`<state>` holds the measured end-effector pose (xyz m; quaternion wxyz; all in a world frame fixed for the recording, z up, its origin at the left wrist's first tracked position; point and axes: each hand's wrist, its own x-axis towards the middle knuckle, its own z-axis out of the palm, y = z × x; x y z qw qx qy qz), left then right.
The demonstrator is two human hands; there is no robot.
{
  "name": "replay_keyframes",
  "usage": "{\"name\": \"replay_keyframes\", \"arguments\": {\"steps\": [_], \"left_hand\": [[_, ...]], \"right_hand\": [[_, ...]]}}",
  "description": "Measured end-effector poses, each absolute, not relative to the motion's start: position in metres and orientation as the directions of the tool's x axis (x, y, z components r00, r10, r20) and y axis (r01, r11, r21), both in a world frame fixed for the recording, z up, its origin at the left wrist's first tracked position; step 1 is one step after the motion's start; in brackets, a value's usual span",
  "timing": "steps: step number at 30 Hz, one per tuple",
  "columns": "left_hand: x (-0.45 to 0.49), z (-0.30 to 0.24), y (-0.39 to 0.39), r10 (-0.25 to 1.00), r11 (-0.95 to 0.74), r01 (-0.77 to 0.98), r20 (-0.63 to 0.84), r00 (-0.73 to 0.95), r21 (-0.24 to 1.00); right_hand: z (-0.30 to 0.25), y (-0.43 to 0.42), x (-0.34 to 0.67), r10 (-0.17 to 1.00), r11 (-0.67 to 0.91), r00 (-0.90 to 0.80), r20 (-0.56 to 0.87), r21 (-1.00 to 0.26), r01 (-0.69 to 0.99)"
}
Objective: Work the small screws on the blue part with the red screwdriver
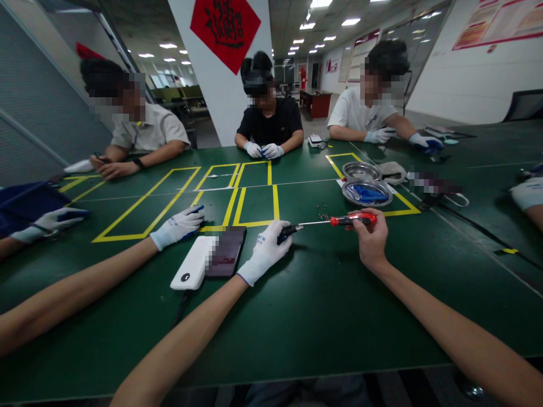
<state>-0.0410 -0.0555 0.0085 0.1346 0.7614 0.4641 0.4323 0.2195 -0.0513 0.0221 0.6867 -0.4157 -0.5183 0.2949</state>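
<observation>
My left hand (266,253), in a white glove, is closed around a small black object with a metal end (290,231); its kind is not clear. In my bare right hand (371,242) is a red and black screwdriver (353,219), gripped by its handle. The screwdriver's thin shaft points left, and its tip meets the metal end of the black object. Several tiny screws (324,216) lie on the green table just beyond the shaft. Left of my left hand are a dark phone (229,254) and a white power bank (193,265) with a cable.
A co-worker's gloved hand (178,226) rests beyond the power bank. Two metal bowls stand at the right, the nearer bowl (345,198) holding blue material. Yellow tape (235,209) marks rectangles on the green table (322,316). Several gloved co-workers sit around it. A black cable (479,229) crosses the right side.
</observation>
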Motion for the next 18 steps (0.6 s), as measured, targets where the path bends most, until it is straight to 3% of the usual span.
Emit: {"name": "replay_keyframes", "arguments": {"steps": [9, 18], "left_hand": [[-0.0429, 0.0027, -0.0495, 0.796, -0.543, 0.633, 0.578, 0.181, 0.551], [-0.0442, 0.0004, -0.0475, 0.83, -0.491, 0.684, 0.527, 0.181, 0.54]], "right_hand": [[0.0182, -0.0506, 0.2179, 0.846, 0.477, 0.254, 0.468, -0.878, 0.028], [0.0251, -0.0583, 0.2153, 0.857, 0.485, 0.201, 0.475, -0.874, -0.002]]}}
